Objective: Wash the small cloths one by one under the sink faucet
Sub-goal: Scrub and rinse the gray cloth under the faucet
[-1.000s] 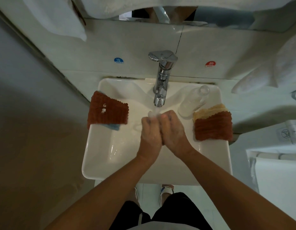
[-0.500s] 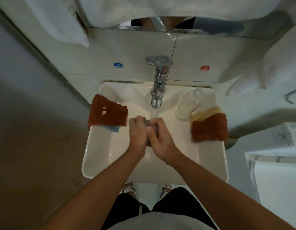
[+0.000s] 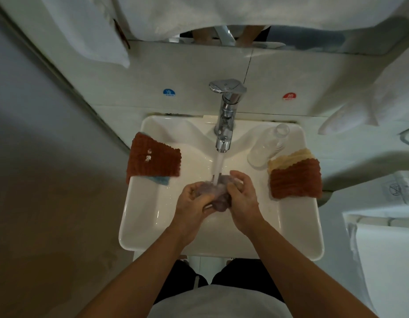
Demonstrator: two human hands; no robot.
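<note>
Covering much of bunched grey cloth [image 3: 218,194]: both hands [image 3: 218,200].

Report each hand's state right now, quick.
Left hand: closed, grip curled round the purplish-grey cloth under the faucet stream.
Right hand: closed, grip on the same cloth.

A small, wet, greyish-purple cloth [image 3: 218,195] is bunched into a crumpled wad over the basin of the white rectangular ceramic sink [image 3: 150,226], directly under the running stream from the chrome faucet [image 3: 226,115]. A rust-brown waffle-knit cloth [image 3: 153,158] lies over a light blue cloth [image 3: 161,180] on the sink's left rim. On the right rim, another rust-brown cloth [image 3: 295,180] rests on a pale yellow cloth [image 3: 288,158].
</note>
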